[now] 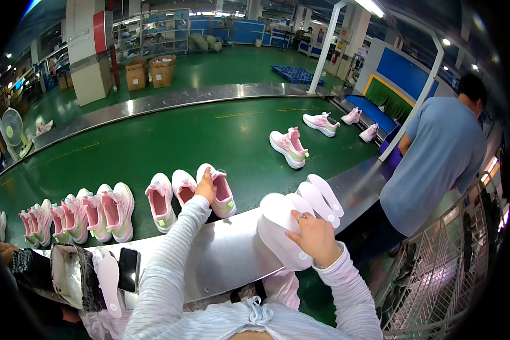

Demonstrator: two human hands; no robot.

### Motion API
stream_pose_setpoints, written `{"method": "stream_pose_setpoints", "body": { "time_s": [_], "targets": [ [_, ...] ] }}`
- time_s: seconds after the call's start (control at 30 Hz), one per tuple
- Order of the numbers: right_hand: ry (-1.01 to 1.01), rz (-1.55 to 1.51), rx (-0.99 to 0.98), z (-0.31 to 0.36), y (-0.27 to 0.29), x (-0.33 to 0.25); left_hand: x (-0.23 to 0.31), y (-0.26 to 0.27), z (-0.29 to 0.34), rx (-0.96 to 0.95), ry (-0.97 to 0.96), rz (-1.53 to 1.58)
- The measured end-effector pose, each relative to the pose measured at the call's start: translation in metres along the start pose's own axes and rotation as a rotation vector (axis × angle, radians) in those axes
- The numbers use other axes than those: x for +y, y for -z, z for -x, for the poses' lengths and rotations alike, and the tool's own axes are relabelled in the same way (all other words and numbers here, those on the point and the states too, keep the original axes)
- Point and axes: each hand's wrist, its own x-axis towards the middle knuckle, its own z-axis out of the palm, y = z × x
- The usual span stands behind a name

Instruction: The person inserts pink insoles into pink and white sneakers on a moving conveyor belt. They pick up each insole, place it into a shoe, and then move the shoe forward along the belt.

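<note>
My left hand (205, 187) grips the upper of a pale pink sneaker (225, 198) standing on the green belt (153, 136) near its front edge. Two matching sneakers stand just left of it, among them one at the end of the trio (161, 201). Over at the right, my right hand (316, 238) is closed on a white insole (280, 212) at the top of a stack on the metal ledge (221, 258). More insoles (317, 198) lean in a row beyond that stack. The fingertips of my right hand are partly hidden against the insoles.
Several pink sneakers (119, 209) line the belt at the left; others (289, 147) sit farther right. A phone (129, 269), a loose insole (110, 283) and an open box (68, 272) lie at the lower left. A person in a blue shirt (439, 153) stands right, near a wire rack (436, 283).
</note>
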Motion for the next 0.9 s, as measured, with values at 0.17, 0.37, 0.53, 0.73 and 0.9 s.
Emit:
{"method": "stream_pose_setpoints", "body": {
  "time_s": [0.17, 0.37, 0.53, 0.73, 0.9],
  "targets": [
    [0.289, 0.051, 0.075, -0.072, -0.022, -0.026, -0.007, -0.003, -0.004, 0.139, 0.112, -0.037],
    [0.458, 0.245, 0.001, -0.163, -0.093, -0.066, -0.008, 0.004, 0.0, 0.236, 0.084, -0.009],
    [0.376, 0.216, -0.139, -0.196, -0.147, -0.094, -0.015, 0.0, -0.002, 0.228, 0.055, 0.012],
    [-0.042, -0.244, -0.264, -0.225, -0.219, -0.108, -0.026, -0.004, -0.003, 0.23, -0.045, 0.081],
    [0.177, -0.201, -0.427, -0.26, -0.247, -0.105, -0.024, -0.002, 0.001, 0.254, 0.016, 0.142]
  ]
}}
